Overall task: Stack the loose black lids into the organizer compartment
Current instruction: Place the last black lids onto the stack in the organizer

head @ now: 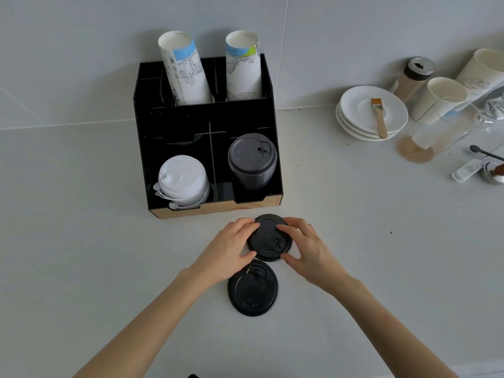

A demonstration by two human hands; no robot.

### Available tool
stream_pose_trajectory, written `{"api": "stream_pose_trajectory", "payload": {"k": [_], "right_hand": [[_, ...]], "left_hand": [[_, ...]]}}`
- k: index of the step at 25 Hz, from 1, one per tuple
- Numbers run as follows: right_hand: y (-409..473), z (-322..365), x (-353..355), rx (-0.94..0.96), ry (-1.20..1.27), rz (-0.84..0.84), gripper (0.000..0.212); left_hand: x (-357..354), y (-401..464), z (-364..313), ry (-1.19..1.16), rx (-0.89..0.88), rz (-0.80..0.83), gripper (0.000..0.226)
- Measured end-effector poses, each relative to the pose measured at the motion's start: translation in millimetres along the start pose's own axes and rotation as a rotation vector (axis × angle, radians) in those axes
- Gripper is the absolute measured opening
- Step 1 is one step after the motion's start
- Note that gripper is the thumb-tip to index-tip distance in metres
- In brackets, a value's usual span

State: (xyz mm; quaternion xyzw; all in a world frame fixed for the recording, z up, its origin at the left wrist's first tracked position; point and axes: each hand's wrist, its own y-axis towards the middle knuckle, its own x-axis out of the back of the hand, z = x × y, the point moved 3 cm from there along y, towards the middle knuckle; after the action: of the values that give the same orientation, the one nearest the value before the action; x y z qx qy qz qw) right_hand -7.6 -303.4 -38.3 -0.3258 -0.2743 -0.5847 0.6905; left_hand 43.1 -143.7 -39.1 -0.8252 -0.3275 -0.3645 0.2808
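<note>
A black lid (pixel 268 238) lies on the counter just in front of the black organizer (pixel 174 124). My left hand (pixel 227 248) grips its left edge and my right hand (pixel 306 248) grips its right edge, fingers curled over the rim. A second rim shows beneath it, so it may be more than one lid. Another loose black lid (pixel 253 289) lies flat just nearer to me, untouched. A stack of black lids (pixel 252 160) sits in the organizer's front right compartment.
White lids (pixel 182 180) fill the front left compartment; two paper cup stacks (pixel 184 69) stand at the back. To the right are stacked white saucers (pixel 373 113) with a brush (pixel 379 118), a shaker (pixel 413 77), paper cups (pixel 441 96) and a glass (pixel 436 132).
</note>
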Motion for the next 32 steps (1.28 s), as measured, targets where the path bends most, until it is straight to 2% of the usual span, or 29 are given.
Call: {"api": "stream_pose_trajectory", "payload": {"k": [8, 19, 32], "right_hand": [[2.4, 17.3, 16.4, 0.048, 0.032, -0.031, 0.048], [14.5, 58.3, 61.0, 0.155, 0.035, -0.140, 0.041], [69.9, 75.6, 97.4, 0.180, 0.013, -0.216, 0.037]], "left_hand": [[25.8, -5.4, -6.0, 0.026, -0.040, -0.074, 0.061], [83.8, -16.8, -18.4, -0.050, -0.128, -0.301, 0.055], [137.1, 23.1, -22.1, 0.005, -0.100, -0.423, 0.054]]}}
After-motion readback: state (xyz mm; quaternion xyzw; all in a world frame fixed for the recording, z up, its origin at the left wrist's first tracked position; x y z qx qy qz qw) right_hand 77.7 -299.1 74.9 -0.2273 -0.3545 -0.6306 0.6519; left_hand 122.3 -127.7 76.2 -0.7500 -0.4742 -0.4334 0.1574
